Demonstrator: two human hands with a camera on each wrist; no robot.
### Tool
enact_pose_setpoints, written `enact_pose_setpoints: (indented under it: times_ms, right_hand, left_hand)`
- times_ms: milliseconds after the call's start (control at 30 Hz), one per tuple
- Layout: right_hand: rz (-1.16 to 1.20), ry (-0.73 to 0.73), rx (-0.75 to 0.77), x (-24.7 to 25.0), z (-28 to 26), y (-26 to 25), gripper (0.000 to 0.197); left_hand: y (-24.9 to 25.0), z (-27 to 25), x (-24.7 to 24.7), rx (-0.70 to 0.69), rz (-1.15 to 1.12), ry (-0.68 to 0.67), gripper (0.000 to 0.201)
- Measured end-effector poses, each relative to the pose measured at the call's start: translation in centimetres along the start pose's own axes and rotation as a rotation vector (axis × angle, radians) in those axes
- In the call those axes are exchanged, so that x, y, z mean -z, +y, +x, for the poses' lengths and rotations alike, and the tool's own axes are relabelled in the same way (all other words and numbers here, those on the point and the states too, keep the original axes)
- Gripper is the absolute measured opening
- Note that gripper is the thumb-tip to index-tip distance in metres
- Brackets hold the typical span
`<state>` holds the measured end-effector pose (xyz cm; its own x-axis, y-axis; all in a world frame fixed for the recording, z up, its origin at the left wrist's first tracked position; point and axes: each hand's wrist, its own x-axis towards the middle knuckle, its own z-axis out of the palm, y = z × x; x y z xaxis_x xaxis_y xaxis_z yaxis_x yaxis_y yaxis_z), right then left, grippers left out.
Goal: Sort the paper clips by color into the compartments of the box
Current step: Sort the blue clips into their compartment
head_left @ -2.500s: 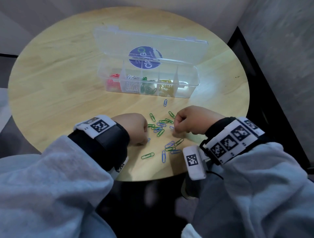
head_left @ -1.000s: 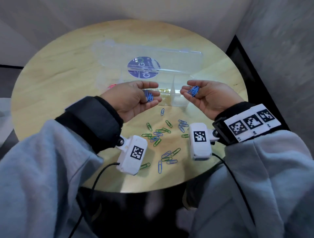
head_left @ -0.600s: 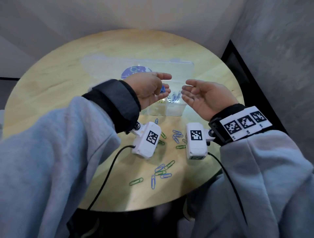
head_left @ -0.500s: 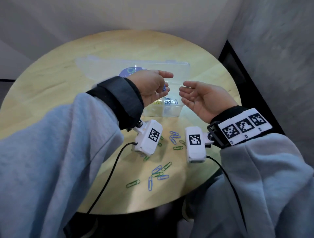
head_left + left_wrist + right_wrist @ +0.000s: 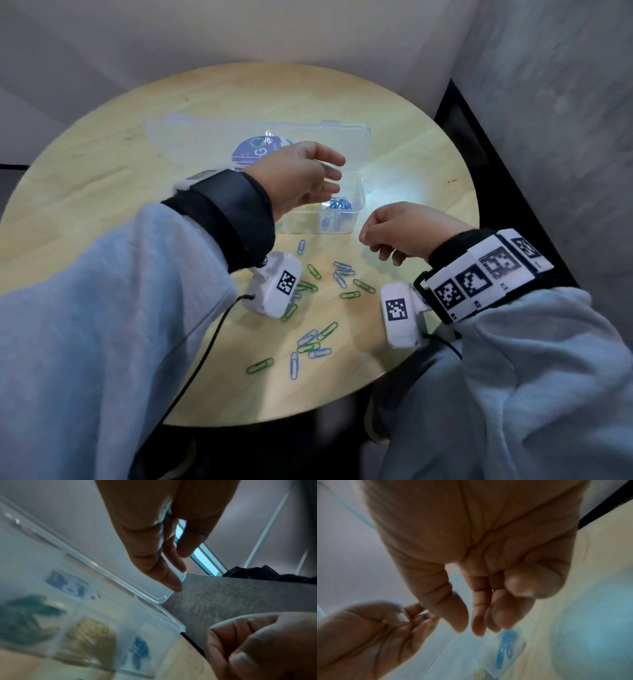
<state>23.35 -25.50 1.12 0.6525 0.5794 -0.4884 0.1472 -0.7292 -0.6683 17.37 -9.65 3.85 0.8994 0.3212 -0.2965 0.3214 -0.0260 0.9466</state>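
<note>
A clear compartment box (image 5: 359, 192) stands on the round wooden table (image 5: 102, 178) with its lid (image 5: 205, 137) open at the back. Its right end compartment holds blue clips (image 5: 338, 205), which also show in the right wrist view as blue clips (image 5: 505, 646). The left wrist view shows green clips (image 5: 22, 622), yellow clips (image 5: 89, 639) and blue clips (image 5: 139, 651) in neighbouring compartments. My left hand (image 5: 337, 176) hovers over that right end, fingers spread and empty. My right hand (image 5: 371, 240) hangs in front of the box, fingers loosely curled, holding nothing.
Loose blue clips (image 5: 342, 275) and green clips (image 5: 363, 285) lie on the table between my wrists. A second small cluster (image 5: 311, 342) lies nearer the front edge. A grey wall (image 5: 548, 137) stands close on the right.
Both hands carried blue clips up from the table and dropped them into the right end compartment. The right hand has since drawn back and curled; the left has opened above the box.
</note>
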Motion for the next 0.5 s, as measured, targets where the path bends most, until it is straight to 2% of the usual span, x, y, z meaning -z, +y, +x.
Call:
enact_pose_setpoints:
  times_ms: [100, 200, 300, 400, 500]
  right_hand:
    - [-0.108, -0.018, -0.014, -0.6, -0.1, 0.0, 0.006]
    - [-0.26, -0.023, -0.012, -1.4, -0.1, -0.2, 0.009]
    - [-0.388, 0.002, 0.002, -2.2, 0.0, -0.4, 0.014]
    - [-0.487, -0.004, -0.004, -3.2, 0.2, -0.7, 0.025]
    - [-0.535, -0.006, 0.002, -4.0, 0.4, -0.7, 0.031]
  left_hand:
    - [-0.4, -1.9, 1.5, -0.016, 0.341, -0.077, 0.033]
    - [-1.4, -3.6, 2.4, 0.054, 0.773, -0.197, 0.026]
    - [-2.6, -4.8, 2.3, 0.104, 1.109, -0.235, 0.024]
    - [-3.9, -5.1, 1.8, 0.111, 1.322, -0.223, 0.025]
    - [-5.0, -5.1, 1.7, 0.117, 1.381, -0.205, 0.025]
